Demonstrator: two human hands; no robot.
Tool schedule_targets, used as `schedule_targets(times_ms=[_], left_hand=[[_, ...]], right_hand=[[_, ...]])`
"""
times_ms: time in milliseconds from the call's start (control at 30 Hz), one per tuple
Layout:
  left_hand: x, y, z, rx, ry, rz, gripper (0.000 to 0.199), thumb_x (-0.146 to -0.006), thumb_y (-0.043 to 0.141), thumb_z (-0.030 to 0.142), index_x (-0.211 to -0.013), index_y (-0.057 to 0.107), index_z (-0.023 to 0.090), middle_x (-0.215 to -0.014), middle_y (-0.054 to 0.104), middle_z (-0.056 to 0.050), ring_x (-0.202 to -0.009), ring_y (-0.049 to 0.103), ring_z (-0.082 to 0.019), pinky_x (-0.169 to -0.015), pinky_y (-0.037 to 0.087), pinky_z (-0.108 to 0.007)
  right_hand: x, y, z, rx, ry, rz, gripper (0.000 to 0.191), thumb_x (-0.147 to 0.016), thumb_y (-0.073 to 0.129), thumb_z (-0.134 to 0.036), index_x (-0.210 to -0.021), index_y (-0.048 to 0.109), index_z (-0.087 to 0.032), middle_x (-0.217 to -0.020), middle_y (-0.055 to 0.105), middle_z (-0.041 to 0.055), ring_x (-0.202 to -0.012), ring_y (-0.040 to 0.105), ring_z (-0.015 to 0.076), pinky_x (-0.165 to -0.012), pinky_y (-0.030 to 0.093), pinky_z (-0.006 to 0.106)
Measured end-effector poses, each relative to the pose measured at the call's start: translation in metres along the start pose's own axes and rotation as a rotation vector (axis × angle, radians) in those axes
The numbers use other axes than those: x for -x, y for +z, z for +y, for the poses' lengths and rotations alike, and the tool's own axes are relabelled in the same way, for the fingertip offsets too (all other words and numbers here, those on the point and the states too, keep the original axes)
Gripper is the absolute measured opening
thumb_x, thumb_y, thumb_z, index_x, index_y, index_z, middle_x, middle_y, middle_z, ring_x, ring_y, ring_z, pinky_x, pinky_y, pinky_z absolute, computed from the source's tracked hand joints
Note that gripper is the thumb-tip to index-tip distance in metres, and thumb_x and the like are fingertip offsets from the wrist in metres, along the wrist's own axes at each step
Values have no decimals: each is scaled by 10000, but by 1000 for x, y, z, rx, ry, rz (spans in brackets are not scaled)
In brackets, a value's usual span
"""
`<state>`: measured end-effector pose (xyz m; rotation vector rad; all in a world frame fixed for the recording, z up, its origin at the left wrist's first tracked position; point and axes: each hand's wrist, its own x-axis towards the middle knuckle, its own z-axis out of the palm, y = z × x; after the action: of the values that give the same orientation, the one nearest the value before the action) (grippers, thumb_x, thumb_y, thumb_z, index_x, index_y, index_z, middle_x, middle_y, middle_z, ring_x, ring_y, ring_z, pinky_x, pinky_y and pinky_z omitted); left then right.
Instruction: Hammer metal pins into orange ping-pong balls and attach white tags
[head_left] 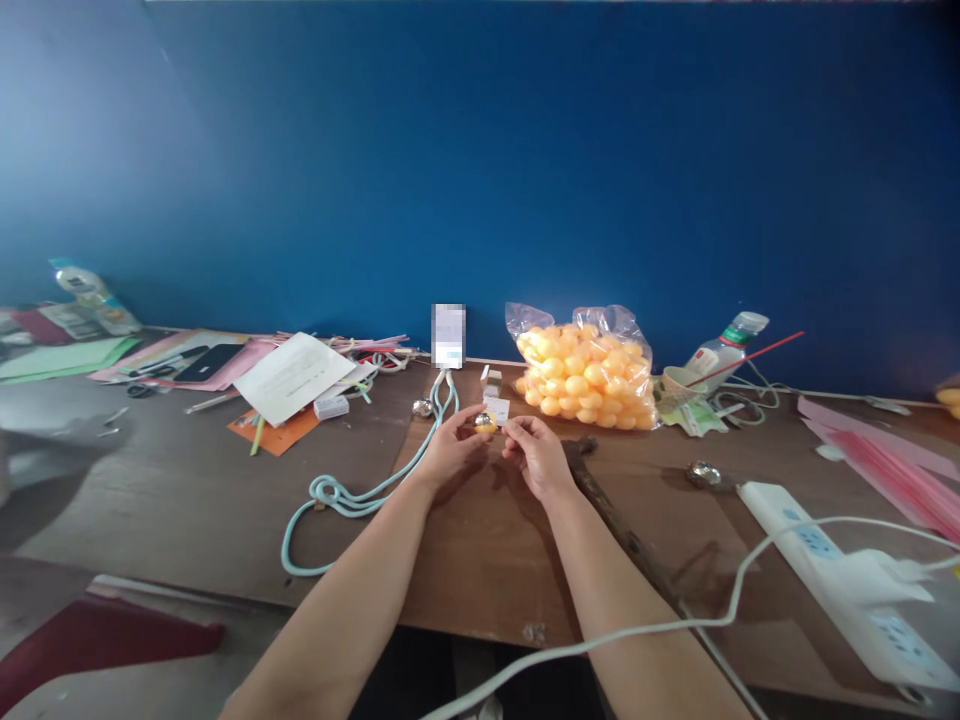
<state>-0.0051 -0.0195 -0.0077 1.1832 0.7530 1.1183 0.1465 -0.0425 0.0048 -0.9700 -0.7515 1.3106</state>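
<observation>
Head view: left hand (pixel 454 446) holds ball (pixel 485 423) silver-side-up, long axis unclear.

You're at a cluttered desk (pixel 465 560) against a blue wall (pixel 465 160), power strip (pixel 847 590) near its right edge; office or craft workspace, can't tell.

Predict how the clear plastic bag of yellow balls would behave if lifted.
The clear plastic bag would probably sag and change shape, its loose film being crumpled. The yellow balls inside, rounded and heaped, would likely shift together.
</observation>
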Motion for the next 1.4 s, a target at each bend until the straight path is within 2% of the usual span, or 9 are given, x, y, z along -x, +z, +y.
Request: schedule_targets(times_ms=[167,367,500,667,833,1033,1400], left_hand=[[-6,-3,-3,-41,69,35,599,-663,788,329,-1192,551,177,-1070,677,-99,-884,659,-181,-766,518,-305],[-7,-3,0,-19,37,28,537,-643,804,316,-1101,566,164,-1060,672,-93,-932,647,-191,-840,508,-347],[-6,-3,3,21,49,19,517,-651,800,314,-1088,564,170,-1020,664,-69,-905,635,-170,-826,504,-332],[-6,-7,2,4,50,-6,502,-678,783,318,-1112,579,171,-987,659,-59,-880,620,-153,-817,485,-314],[-8,-10,-2,-78,41,-22,561,-680,784,319,-1174,573,157,-939,653,-57,-760,598,-122,-724,469,-272],[-10,-10,-5,-97,35,-46,580,-670,792,339,-1172,577,145,-935,656,-66,-806,608,-142,-737,466,-276],[-6,-9,0,-214,38,-32,574,-694,751,285,-1224,585,140,-823,648,-41,-721,573,-123,-669,439,-250]], right_hand=[[1,1,1,80,-73,10,328,-631,790,-403,-754,586,-178,-649,636,-24,-476,500,70,-422,456,189],[0,0,4,110,-113,32,332,-654,775,-433,-774,619,-166,-633,628,-11,-469,492,75,-402,433,189],[0,-1,3,107,-78,-17,307,-654,779,-426,-749,656,-162,-671,641,2,-506,499,76,-437,453,189],[4,2,0,36,-5,-102,300,-633,807,-344,-854,698,-174,-775,681,11,-549,512,71,-476,474,187],[6,4,-4,-22,-1,-120,289,-612,826,-308,-811,657,-183,-732,687,4,-518,511,71,-442,448,180],[6,2,-3,-30,28,-172,273,-620,826,-308,-777,644,-180,-730,680,2,-531,514,69,-457,457,179],[5,1,-4,6,60,-99,303,-554,848,-330,-745,672,-175,-673,614,-22,-529,466,62,-451,403,182]])
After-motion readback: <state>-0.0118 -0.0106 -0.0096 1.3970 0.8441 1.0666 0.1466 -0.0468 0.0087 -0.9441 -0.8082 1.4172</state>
